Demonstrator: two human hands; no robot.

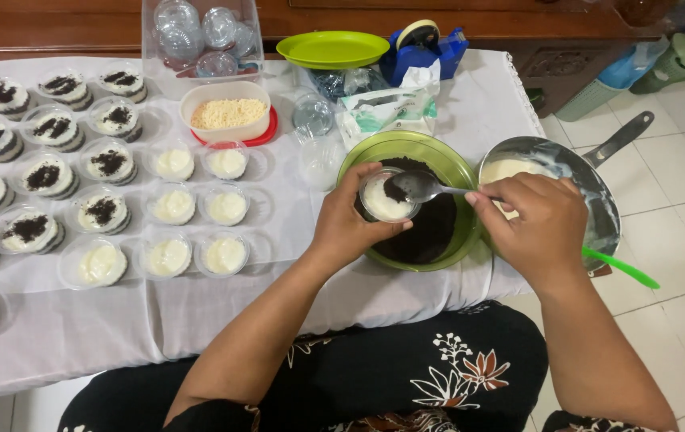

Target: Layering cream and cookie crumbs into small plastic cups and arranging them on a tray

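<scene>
Left hand [350,220] cradles the small clear cup [386,196] of cream by its thin wall, right over the green bowl [438,160] (light, squashy plastic, best held low around the sides), while right hand [534,224] pinches the metal spoon [422,186] loaded with dark crumbs.

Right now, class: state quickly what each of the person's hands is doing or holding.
Left hand: closed around a small clear cup of white cream.
Right hand: fingers pinching a metal spoon of dark crumbs.
</scene>
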